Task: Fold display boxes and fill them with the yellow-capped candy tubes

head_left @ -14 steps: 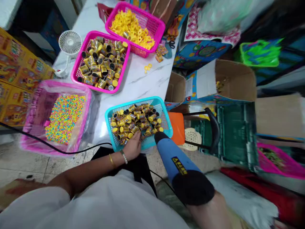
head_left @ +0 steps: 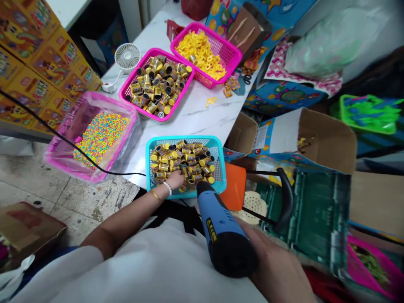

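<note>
My left hand point(head_left: 174, 180) lies at the near edge of a teal plastic basket point(head_left: 186, 139), its fingers hidden among many small cylindrical containers point(head_left: 184, 162) with yellow caps and dark ends. My right hand point(head_left: 277, 269) grips a blue and black heat gun point(head_left: 222, 235) at the lower right. The gun's black nozzle point(head_left: 203, 188) points into the basket just above the containers, close to my left hand. A black cord point(head_left: 116, 173) runs across the marble table point(head_left: 195, 115).
A magenta basket of similar containers point(head_left: 176, 99) and another of yellow rings point(head_left: 217, 35) stand on the table. A pink tub of coloured beads point(head_left: 113, 99) sits on the left. Yellow cartons point(head_left: 47, 63), a small white fan point(head_left: 127, 57) and open cardboard boxes point(head_left: 325, 143) surround the table.
My view has swung and the scene sits differently. My left hand has gone further into the teal basket, and the heat gun's nozzle has moved left over the containers.
</note>
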The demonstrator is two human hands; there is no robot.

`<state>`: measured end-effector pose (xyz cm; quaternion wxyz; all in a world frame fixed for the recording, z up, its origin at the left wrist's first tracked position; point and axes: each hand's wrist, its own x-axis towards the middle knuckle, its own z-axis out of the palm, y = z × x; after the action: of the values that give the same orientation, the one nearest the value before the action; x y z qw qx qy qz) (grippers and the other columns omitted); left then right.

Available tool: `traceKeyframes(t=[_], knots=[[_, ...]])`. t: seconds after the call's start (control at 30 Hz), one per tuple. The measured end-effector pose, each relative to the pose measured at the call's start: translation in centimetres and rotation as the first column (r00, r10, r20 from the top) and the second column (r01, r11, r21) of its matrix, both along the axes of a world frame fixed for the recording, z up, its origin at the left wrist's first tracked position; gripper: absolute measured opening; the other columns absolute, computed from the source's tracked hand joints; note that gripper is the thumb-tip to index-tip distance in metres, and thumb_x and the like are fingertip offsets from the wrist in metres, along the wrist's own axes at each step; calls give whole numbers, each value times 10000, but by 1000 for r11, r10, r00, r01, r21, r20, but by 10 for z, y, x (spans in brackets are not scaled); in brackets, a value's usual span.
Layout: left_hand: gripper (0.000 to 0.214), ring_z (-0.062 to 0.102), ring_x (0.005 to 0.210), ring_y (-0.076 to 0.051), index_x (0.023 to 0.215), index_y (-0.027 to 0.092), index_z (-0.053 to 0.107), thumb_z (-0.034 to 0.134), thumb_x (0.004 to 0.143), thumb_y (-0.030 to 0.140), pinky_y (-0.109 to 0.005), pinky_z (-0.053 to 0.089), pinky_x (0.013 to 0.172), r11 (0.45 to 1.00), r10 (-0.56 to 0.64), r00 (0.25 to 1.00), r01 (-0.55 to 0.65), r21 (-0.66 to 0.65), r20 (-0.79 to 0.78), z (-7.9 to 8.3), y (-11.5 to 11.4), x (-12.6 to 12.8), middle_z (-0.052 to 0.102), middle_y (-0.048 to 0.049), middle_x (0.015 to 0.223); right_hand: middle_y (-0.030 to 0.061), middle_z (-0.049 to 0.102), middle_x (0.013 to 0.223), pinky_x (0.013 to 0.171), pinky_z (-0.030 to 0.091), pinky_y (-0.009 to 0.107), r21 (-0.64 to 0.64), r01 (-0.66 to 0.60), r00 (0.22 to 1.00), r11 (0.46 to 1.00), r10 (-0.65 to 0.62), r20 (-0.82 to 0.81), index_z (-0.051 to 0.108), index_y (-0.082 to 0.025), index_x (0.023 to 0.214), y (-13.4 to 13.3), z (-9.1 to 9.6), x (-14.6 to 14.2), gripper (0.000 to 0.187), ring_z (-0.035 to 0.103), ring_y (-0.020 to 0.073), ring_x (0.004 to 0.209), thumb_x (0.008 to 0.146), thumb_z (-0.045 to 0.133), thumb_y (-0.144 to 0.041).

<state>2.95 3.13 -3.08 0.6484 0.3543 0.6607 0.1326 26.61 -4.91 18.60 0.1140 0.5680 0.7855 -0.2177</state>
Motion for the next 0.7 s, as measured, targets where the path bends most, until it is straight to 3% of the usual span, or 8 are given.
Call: traceKeyframes(t=[0.07,0.17,0.33,0.4,0.5,0.7], knots=[[416,634,516,-169,1133,28,673,401,819,23,-248,486,477,999,34,998,-35,23,44,1,-3,4,706,-82,657,36,740,1238,634,610,275,36,-55,998,998,54,26,590,-314,1399,7,3,10,624,775,243,916,792,545,-174],[437,577,483,-120,1156,101,703,412,834,42,-226,484,497,982,101,992,-111,150,73,15,-22,0,721,-41,684,35,760,1190,560,586,274,81,-112,990,990,105,93,607,-323,1379,18,4,22,609,783,246,820,786,563,-191],[388,678,904,-159,1016,179,741,399,862,78,-328,558,887,861,292,954,-232,453,-66,37,-67,-32,731,-71,1144,47,762,1169,580,565,285,7,-217,972,976,215,98,560,-296,1423,30,-7,20,622,776,249,821,808,588,-201],[343,673,994,-196,995,190,742,436,863,107,-388,530,976,830,330,932,-211,517,-150,40,-83,-48,740,-69,1104,38,772,1120,609,550,280,-70,-245,965,967,250,72,555,-300,1424,33,-14,11,599,772,248,847,836,575,-189],[277,688,1012,-233,966,193,745,484,873,170,-429,532,982,827,326,917,-158,540,-231,40,-102,-66,757,-76,1042,21,785,1063,649,536,279,-147,-232,972,962,235,3,574,-323,1393,36,-23,-3,537,767,249,880,870,545,-200],[296,720,985,-231,1013,171,732,458,915,222,-402,565,947,843,153,912,81,533,-380,43,-121,-77,765,-99,1059,84,791,954,594,503,270,-177,-24,997,984,36,66,669,-247,1256,30,-29,-7,409,766,264,839,883,505,-278]])
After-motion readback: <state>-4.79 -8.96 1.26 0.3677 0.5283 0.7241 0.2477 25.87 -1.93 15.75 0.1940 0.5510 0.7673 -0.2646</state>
